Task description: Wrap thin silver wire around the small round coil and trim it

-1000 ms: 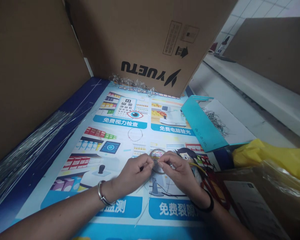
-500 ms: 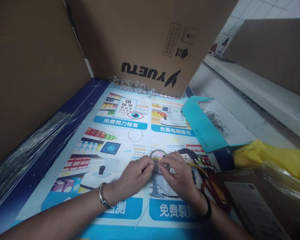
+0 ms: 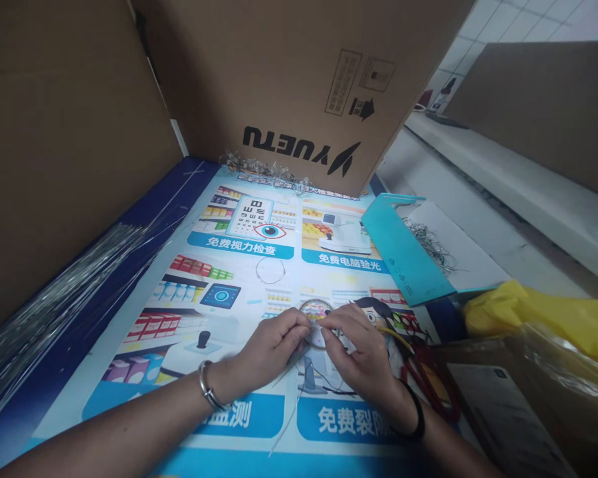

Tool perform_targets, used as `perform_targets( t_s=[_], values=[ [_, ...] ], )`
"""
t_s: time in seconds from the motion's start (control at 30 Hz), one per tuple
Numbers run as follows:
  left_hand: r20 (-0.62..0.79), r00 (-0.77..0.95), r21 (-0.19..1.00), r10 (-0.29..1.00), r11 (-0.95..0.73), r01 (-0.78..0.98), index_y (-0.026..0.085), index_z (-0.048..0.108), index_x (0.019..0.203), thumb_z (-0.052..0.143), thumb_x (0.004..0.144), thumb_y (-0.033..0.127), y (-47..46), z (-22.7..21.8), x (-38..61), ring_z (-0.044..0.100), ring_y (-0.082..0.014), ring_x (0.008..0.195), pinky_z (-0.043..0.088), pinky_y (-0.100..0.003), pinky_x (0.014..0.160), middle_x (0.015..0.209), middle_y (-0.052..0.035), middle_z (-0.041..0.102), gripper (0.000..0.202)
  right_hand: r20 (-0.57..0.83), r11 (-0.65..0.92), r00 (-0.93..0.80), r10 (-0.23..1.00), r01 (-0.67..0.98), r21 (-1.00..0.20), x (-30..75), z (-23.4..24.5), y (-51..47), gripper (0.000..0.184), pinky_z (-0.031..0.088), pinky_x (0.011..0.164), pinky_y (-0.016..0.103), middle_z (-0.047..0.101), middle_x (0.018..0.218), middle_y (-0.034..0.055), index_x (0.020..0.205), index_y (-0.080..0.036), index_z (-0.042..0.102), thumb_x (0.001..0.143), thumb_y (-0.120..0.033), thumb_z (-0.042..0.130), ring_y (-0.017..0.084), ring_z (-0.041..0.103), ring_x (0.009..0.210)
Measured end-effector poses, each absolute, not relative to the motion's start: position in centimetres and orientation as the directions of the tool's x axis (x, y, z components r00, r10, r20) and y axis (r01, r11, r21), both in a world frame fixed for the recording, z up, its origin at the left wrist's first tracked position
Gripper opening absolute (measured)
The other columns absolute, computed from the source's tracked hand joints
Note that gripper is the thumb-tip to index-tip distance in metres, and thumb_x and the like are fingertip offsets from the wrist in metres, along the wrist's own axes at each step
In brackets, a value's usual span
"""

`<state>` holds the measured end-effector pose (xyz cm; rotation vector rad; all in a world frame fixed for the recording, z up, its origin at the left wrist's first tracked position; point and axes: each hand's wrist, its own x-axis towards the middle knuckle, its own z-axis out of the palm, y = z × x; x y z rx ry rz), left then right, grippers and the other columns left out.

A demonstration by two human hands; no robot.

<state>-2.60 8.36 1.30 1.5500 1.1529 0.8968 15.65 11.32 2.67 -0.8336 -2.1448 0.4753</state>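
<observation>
Hands [image 3: 276,340] [image 3: 361,345], two, close together, both pinching one ring [image 3: 315,301] above one poster [image 3: 249,318].

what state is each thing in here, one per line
left hand: fingers closed
right hand: fingers bent, grip unclear
ring: partly hidden by the hands
long wires: loosely bundled
teal box: open
cardboard: standing, lettering upside down
yellow bag: crumpled

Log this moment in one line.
left hand: fingers closed at thin ring's left side | right hand: fingertips over its right side | exact hold: unclear | silvery strands: left | teal card: right
</observation>
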Motion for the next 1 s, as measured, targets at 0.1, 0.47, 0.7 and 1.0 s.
perform_targets(
  t_s=[0.1, 0.47, 0.7, 1.0],
  values=[
    [0.010, 0.286, 0.972, 0.958, -0.077, 0.224, 0.018, 0.052, 0.080, 0.039, 0.094, 0.028, 8.4, 1.0, -2.6, 0.048, -0.0109, 0.066, 0.040, -0.023, 0.065, 0.070, 0.0027, 0.053, 0.022, 0.536, 0.719, -0.483, 0.692, 0.405, -0.564, 15.6, 2.7, 11.4, 0.015, 0.044, 0.072, 0.033, 0.061, 0.078, 0.0025, 0.086, -0.020, 0.058, 0.082, -0.006, 0.056, 0.016, 0.054, 0.077],
    [-0.042, 0.343, 0.984, 0.938, -0.021, 0.177, 0.019, 0.054, 0.087, 0.041, 0.094, 0.029, 8.5, 0.8, -2.7, 0.052, -0.0105, 0.065, 0.042, -0.024, 0.066, 0.071, 0.0029, 0.057, 0.018, 0.537, 0.730, -0.498, 0.681, 0.407, -0.548, 15.6, 2.9, 11.3, 0.010, 0.043, 0.071, 0.031, 0.062, 0.076, 0.0022, 0.082, -0.019, 0.057, 0.082, -0.009, 0.060, 0.015, 0.055, 0.076],
    [-0.067, 0.384, 0.994, 0.921, 0.028, 0.105, 0.019, 0.053, 0.092, 0.041, 0.094, 0.030, 8.6, 0.8, -2.7, 0.051, -0.0111, 0.065, 0.042, -0.024, 0.063, 0.074, 0.0014, 0.058, 0.017, 0.512, 0.738, -0.537, 0.671, 0.410, -0.536, 15.8, 3.7, 11.5, 0.013, 0.043, 0.069, 0.029, 0.064, 0.079, 0.0031, 0.087, -0.019, 0.061, 0.083, -0.007, 0.056, 0.016, 0.055, 0.076],
    [-0.081, 0.411, 0.989, 0.908, 0.020, 0.150, 0.019, 0.054, 0.096, 0.043, 0.093, 0.028, 8.7, 1.2, -2.8, 0.051, -0.0106, 0.063, 0.042, -0.023, 0.061, 0.072, 0.0019, 0.058, 0.015, 0.434, 0.745, -0.611, 0.663, 0.476, -0.468, 16.1, 4.6, 11.7, 0.015, 0.038, 0.066, 0.028, 0.061, 0.071, 0.0022, 0.072, -0.018, 0.056, 0.081, -0.006, 0.052, 0.016, 0.050, 0.072]
  ],
)
